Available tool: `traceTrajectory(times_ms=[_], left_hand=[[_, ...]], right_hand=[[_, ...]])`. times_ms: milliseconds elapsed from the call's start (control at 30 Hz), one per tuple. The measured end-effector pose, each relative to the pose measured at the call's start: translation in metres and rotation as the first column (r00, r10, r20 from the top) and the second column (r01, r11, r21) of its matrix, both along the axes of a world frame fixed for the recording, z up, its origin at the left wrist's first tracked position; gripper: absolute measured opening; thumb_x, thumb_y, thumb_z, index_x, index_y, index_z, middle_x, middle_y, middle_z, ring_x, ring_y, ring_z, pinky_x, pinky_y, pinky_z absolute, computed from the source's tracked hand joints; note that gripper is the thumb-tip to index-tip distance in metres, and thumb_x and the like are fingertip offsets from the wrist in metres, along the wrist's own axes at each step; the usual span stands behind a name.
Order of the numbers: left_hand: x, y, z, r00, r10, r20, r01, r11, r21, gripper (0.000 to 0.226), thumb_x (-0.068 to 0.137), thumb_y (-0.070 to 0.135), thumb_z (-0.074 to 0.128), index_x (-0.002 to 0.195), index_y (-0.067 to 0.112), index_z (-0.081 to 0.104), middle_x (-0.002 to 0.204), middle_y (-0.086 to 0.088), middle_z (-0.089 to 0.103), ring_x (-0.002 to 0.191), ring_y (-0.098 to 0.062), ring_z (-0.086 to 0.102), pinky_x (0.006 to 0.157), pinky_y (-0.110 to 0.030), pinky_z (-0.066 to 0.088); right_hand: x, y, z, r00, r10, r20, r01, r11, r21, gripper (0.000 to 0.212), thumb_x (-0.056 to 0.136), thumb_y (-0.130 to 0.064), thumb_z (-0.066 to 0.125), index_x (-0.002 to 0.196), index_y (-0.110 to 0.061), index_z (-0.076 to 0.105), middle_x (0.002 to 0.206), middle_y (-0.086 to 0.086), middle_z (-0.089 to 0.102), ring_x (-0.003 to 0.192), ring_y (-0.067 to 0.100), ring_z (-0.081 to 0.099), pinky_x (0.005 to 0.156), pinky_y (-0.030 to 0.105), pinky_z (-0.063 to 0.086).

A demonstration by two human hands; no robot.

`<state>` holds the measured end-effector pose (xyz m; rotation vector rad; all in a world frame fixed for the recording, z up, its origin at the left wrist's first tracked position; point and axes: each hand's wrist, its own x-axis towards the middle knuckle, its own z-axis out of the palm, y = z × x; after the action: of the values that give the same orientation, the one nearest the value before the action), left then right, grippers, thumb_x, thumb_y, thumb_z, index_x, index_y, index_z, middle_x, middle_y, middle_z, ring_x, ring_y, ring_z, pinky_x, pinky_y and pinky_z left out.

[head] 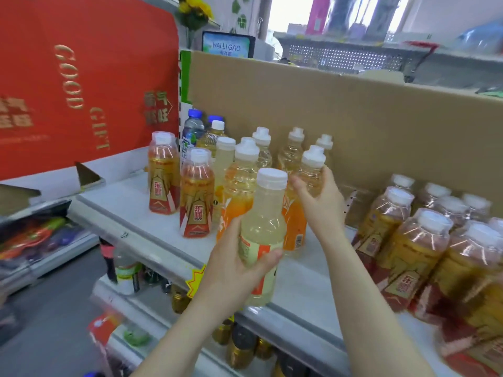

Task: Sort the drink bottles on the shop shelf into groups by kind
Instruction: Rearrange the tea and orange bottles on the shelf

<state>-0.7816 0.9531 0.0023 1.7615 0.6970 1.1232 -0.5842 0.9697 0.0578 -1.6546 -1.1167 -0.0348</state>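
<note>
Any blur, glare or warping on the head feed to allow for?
Head view: sharp at centre, on the pale bottle in the left hand and the orange bottle in the right hand; wrapped bottles at right and lower shelf smeared; window blown out; wide lens bows the cardboard box.

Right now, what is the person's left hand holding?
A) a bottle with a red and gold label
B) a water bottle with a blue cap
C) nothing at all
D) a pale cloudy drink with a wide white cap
D: the left hand has its fingers and thumb curled round the pale bottle with the wide white cap, while the right hand grips an orange-labelled bottle.
</note>
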Motion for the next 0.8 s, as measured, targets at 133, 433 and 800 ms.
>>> traceTrajectory(times_ms=[133,433,800], left_hand=[[-0.009,-0.003,0.003,0.999,0.035,0.000,-0.035,0.999,-0.003,0.052,0.077,0.050,0.075,0.122,0.045,0.049,0.112,0.025,0.065,0.104,0.006,0.062,0.089,-0.027,0.051],[-0.055,-0.006,-0.020,0.968,0.212,0.133,-0.194,0.971,-0.138,0.063,0.063,0.067,0.065,0.118,0.041,0.048,0.107,0.029,0.064,0.097,0.007,0.063,0.081,-0.024,0.048],[-0.166,0.076,-0.036,0.951,0.236,0.199,-0.179,0.947,-0.267,0.046,0.075,0.052,0.075,0.113,0.040,0.054,0.100,0.022,0.069,0.095,0.001,0.066,0.079,-0.026,0.047]], right_hand=[[-0.001,0.022,0.001,1.000,-0.017,-0.008,0.016,0.999,-0.052,0.076,0.094,-0.057,0.060,0.155,-0.021,0.033,0.156,0.002,0.042,0.143,0.022,0.040,0.115,0.041,0.036],[-0.021,0.002,-0.001,0.982,-0.157,0.105,0.140,0.978,0.155,0.062,0.101,-0.035,0.055,0.154,-0.014,0.031,0.154,0.009,0.037,0.142,0.023,0.037,0.118,0.041,0.032],[-0.211,0.056,-0.048,0.968,0.058,0.244,-0.097,0.984,0.151,0.074,0.097,-0.025,0.062,0.157,-0.011,0.020,0.160,0.008,0.033,0.147,0.021,0.033,0.118,0.041,0.034]])
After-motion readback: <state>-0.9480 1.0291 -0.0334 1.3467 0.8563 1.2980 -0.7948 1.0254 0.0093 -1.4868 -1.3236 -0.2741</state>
